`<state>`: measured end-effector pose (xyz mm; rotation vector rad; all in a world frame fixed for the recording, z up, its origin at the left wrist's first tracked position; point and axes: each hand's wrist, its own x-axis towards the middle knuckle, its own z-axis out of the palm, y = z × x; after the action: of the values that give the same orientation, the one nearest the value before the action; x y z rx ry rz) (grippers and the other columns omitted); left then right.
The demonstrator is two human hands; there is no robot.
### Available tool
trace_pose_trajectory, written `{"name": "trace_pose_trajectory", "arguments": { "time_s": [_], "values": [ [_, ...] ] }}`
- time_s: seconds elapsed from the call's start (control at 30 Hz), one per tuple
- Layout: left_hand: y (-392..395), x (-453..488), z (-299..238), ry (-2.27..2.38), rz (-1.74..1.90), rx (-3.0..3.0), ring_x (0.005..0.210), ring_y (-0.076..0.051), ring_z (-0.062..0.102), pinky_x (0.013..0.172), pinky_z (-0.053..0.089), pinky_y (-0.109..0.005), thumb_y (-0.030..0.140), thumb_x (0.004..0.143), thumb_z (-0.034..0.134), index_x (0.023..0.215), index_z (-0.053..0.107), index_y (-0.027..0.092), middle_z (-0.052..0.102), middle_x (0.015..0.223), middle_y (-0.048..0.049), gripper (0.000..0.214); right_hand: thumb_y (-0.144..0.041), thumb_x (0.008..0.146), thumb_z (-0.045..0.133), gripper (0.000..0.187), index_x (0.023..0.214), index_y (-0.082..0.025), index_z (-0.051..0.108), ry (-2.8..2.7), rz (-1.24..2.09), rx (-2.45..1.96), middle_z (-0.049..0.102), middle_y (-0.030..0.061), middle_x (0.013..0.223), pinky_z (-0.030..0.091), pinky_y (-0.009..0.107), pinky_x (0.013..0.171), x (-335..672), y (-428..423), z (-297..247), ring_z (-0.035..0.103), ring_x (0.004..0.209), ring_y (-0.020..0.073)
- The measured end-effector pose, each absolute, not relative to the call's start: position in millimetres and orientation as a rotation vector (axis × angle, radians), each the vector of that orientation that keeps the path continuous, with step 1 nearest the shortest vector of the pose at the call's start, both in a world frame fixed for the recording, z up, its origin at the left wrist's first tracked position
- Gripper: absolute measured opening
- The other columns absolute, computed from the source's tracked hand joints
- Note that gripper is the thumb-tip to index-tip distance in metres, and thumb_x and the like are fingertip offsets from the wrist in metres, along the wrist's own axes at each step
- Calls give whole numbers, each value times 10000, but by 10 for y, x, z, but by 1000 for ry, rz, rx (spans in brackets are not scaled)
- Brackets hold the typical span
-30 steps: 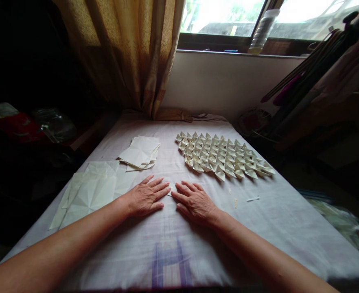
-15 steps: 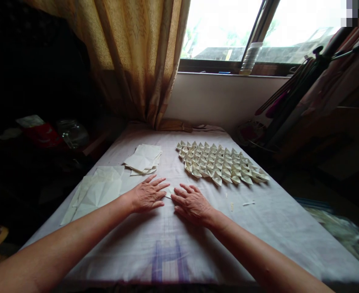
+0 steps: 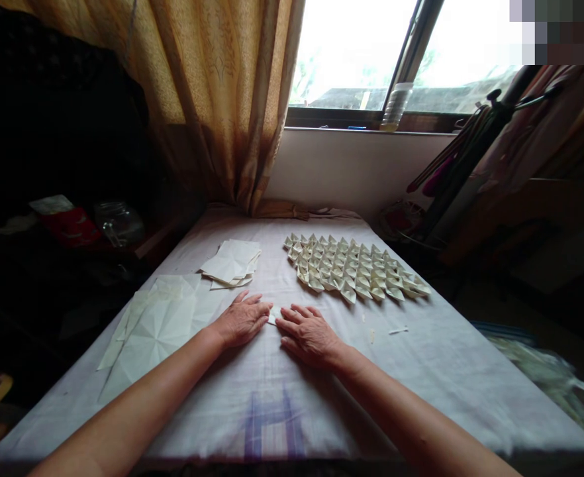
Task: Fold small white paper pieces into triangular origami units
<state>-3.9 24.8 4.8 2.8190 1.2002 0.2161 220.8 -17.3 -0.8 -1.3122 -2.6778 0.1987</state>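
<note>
A small folded piece of white paper (image 3: 273, 315) lies on the cloth-covered table between my hands, partly hidden by the fingers. My left hand (image 3: 245, 319) is at its left end, fingers drawn together with the tips on the paper. Flat and palm down, my right hand (image 3: 308, 331) rests on the right part, its fingers a little apart. Behind and to the right stand rows of folded paper pieces (image 3: 350, 266) with pointed tips. Creased white sheets (image 3: 160, 321) lie beside my left forearm, and a smaller stack of paper (image 3: 232, 260) sits farther back.
A white cotton swab (image 3: 398, 330) and small scraps lie right of my right hand on the table cloth (image 3: 371, 411). Left of the table are a glass jar (image 3: 118, 223) and a red packet (image 3: 71, 225). A curtain (image 3: 222, 99) hangs at the back; plastic bags (image 3: 545, 371) lie at right.
My left hand's spread fingers have drawn closer together at the paper's end. The right hand stays nearly in place on the paper. The view has shifted slightly.
</note>
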Motion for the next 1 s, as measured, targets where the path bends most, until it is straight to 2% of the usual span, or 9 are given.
{"name": "trace_pose_trajectory", "arguments": {
  "time_s": [0.13, 0.23, 0.33, 0.47, 0.63, 0.73, 0.9, 1.0],
  "values": [
    [195, 26, 30, 1260, 267, 2813, 1309, -282, 470, 1107, 231, -569, 316, 978, 406, 1220, 615, 293, 641, 1303, -9, 321, -405, 945, 483, 412, 1337, -284, 522, -2624, 184, -1333, 500, 65, 1439, 298, 490, 1036, 2174, -196, -37, 418, 1312, 302],
    [122, 82, 5, 1299, 302, 2827, 1338, -313, 424, 1110, 208, -596, 325, 959, 446, 1189, 640, 274, 609, 1345, -27, 306, -377, 944, 487, 343, 1264, -286, 572, -2588, 142, -1345, 542, 63, 1387, 303, 460, 1022, 2136, -199, -35, 445, 1280, 277],
    [78, 112, -12, 1317, 319, 2844, 1325, -310, 433, 1101, 245, -579, 322, 946, 472, 1224, 618, 247, 595, 1357, -57, 322, -322, 950, 479, 217, 1074, -271, 649, -2594, 67, -1339, 645, 43, 1197, 316, 421, 987, 2085, -171, 8, 531, 1159, 231],
    [62, 109, -22, 1313, 334, 2866, 1258, -282, 496, 1091, 272, -560, 340, 960, 447, 1233, 606, 259, 630, 1303, -48, 326, -262, 942, 485, 188, 895, -252, 667, -2600, 5, -1351, 684, 24, 984, 307, 408, 969, 2018, -151, 56, 592, 1002, 192],
    [1, 100, -52, 1325, 357, 2882, 1276, -283, 485, 1110, 250, -555, 343, 960, 454, 1235, 607, 252, 620, 1312, -57, 328, -274, 975, 439, 223, 926, -253, 656, -2567, -16, -1365, 683, 25, 997, 319, 392, 945, 1996, -234, 42, 600, 956, 179],
    [-77, 94, -77, 1308, 358, 2892, 1313, -278, 454, 1123, 250, -524, 338, 952, 473, 1261, 592, 235, 585, 1365, -57, 347, -298, 976, 451, 212, 986, -276, 661, -2538, 8, -1382, 687, 20, 1056, 331, 381, 936, 2011, -274, 23, 595, 1009, 189],
    [-197, 46, -99, 1280, 355, 2890, 1282, -263, 491, 1111, 270, -513, 361, 964, 449, 1308, 561, 224, 615, 1333, -64, 388, -311, 979, 448, 262, 1096, -328, 682, -2456, 73, -1400, 666, 24, 1217, 347, 398, 957, 2025, -268, -60, 566, 1129, 216],
    [-217, 10, -108, 1263, 347, 2910, 1281, -267, 491, 1117, 257, -514, 387, 972, 421, 1330, 550, 229, 603, 1348, -70, 412, -309, 972, 458, 268, 1111, -343, 685, -2402, 99, -1397, 667, 20, 1224, 368, 400, 958, 2035, -264, -122, 567, 1135, 222]
  ]
}}
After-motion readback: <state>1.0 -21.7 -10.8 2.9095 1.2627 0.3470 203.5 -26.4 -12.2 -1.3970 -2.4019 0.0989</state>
